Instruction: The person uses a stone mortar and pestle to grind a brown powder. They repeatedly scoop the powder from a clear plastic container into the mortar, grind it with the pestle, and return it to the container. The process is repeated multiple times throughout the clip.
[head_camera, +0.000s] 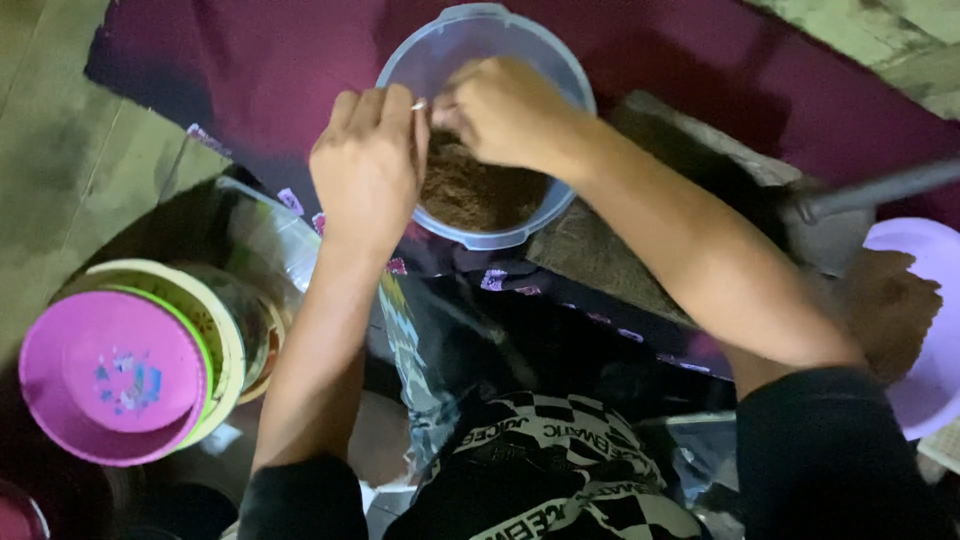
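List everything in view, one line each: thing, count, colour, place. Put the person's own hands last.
clear plastic tub: one, translucent bluish, top centre on the maroon cloth.
brown powder: one heap, brown, inside the tub.
maroon cloth: one, dark red, under the tub.
pink bowl: one, pink, lower left, nested in a yellow-green bowl.
yellow-green bowl: one, pale yellow with a green rim, lower left.
lilac plate: one, light purple, right edge, cut off.
grey bar: one, grey, right side, slanting.
left hand: one, at the tub's left rim, pinching something small and pale.
right hand: one, over the tub, fingers curled; its contents are hidden.
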